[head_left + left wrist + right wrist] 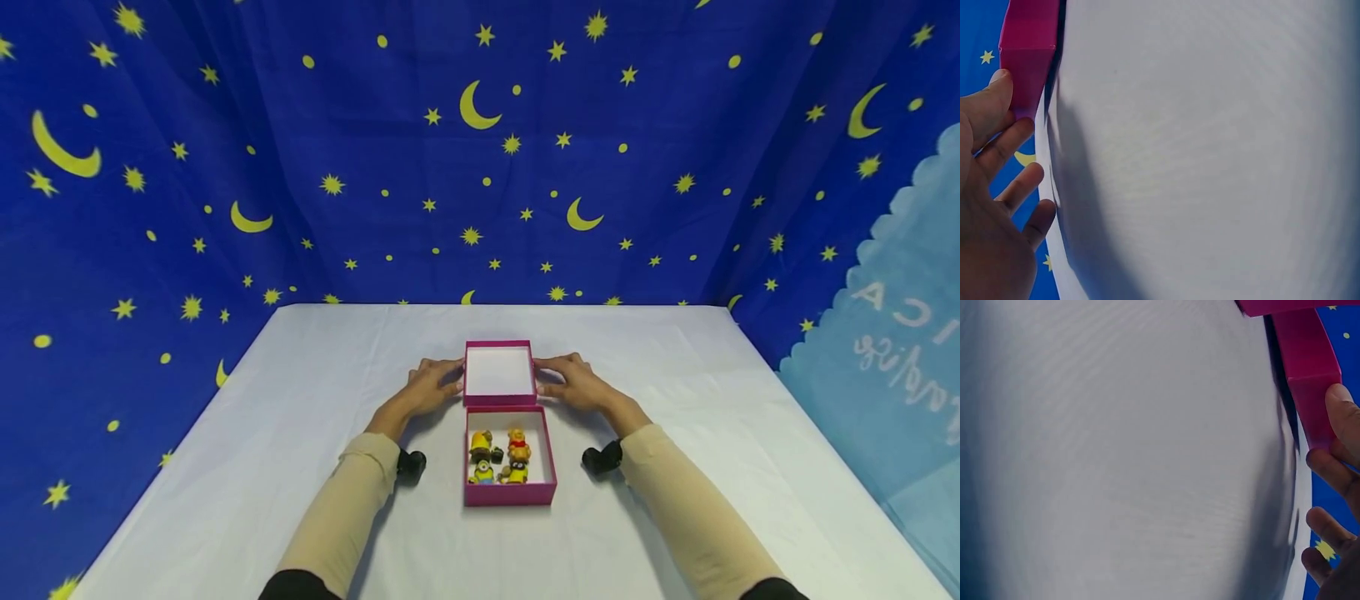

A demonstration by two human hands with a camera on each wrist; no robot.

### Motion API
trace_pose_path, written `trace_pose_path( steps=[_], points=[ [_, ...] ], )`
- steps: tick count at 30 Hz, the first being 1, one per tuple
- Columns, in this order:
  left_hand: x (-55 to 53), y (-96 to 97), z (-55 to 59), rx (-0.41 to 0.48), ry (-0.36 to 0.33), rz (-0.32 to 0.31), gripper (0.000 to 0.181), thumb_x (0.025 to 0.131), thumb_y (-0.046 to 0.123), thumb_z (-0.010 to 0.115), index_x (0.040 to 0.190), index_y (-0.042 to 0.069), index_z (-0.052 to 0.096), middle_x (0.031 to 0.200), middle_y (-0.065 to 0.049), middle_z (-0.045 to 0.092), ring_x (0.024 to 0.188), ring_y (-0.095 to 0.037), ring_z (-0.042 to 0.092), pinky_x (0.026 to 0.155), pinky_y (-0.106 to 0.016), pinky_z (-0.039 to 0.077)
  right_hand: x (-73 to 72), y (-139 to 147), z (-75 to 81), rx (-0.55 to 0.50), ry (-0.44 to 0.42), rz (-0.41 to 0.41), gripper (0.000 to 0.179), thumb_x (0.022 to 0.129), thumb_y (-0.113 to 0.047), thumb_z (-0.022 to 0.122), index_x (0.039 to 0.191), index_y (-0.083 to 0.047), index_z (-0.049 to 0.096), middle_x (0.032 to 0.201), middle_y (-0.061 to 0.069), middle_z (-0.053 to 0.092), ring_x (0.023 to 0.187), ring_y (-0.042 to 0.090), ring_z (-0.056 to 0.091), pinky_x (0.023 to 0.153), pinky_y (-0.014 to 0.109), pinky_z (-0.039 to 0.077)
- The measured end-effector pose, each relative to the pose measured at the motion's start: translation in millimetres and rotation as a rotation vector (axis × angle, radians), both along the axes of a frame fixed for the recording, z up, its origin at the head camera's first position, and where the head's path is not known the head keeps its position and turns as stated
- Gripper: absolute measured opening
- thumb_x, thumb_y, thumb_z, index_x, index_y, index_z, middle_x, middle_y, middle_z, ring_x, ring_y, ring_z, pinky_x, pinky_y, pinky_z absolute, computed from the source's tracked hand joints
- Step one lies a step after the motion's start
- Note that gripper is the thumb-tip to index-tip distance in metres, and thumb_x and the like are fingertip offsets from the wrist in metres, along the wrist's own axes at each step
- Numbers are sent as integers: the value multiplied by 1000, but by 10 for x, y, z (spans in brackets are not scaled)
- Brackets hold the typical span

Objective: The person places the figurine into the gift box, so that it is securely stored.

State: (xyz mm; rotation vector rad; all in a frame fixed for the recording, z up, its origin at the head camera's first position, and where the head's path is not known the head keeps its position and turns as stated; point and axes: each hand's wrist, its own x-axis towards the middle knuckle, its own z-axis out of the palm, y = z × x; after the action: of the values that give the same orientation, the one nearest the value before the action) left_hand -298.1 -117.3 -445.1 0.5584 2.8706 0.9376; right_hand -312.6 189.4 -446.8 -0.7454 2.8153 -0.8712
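A magenta box lid point(499, 372) lies with its white inside upward, just beyond a matching open box point(510, 495). My left hand point(431, 387) grips the lid's left side, thumb and forefinger at its edge; the left wrist view shows its other fingers spread apart. On the opposite side, my right hand point(579, 385) holds the lid the same way. Small toy figures sit inside the box: a Winnie the Pooh figure point(517, 444), a Minion figure point(483, 472) and other yellow ones point(516, 472). A tiny dark piece point(497, 455) lies among them.
White cloth covers the table point(300, 483) around the box. A blue curtain point(390, 150) with yellow moons and stars hangs behind and at the sides. At the right is a light blue panel point(900, 317) with mirrored lettering. Dark wrist cameras point(411, 467) sit at both cuffs.
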Motion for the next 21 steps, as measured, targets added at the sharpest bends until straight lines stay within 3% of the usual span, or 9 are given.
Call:
trace_pose_path(
  steps=[6,13,21],
  points=[
    [8,-13,76,81,54,-27,51,93,20,57,142,12,43,140,-13,50,125,-34,39,102,-52,25,23,7,97,-52,60,10,56,88,-28,65,138,-11,48,136,10,55,118,29,40,97,52,29],
    [19,-9,154,169,100,-53,52,93,16,58,142,8,42,132,-13,54,117,-32,40,99,-51,26,60,7,208,-103,51,-21,59,87,-28,67,140,-14,46,135,11,54,118,29,39,99,55,32],
    [74,5,237,249,187,-62,54,89,14,63,139,7,46,126,-14,56,110,-32,44,92,-45,29,126,44,293,-177,124,19,61,85,-23,69,139,-10,47,136,11,55,114,30,41,98,52,34]
  ],
)
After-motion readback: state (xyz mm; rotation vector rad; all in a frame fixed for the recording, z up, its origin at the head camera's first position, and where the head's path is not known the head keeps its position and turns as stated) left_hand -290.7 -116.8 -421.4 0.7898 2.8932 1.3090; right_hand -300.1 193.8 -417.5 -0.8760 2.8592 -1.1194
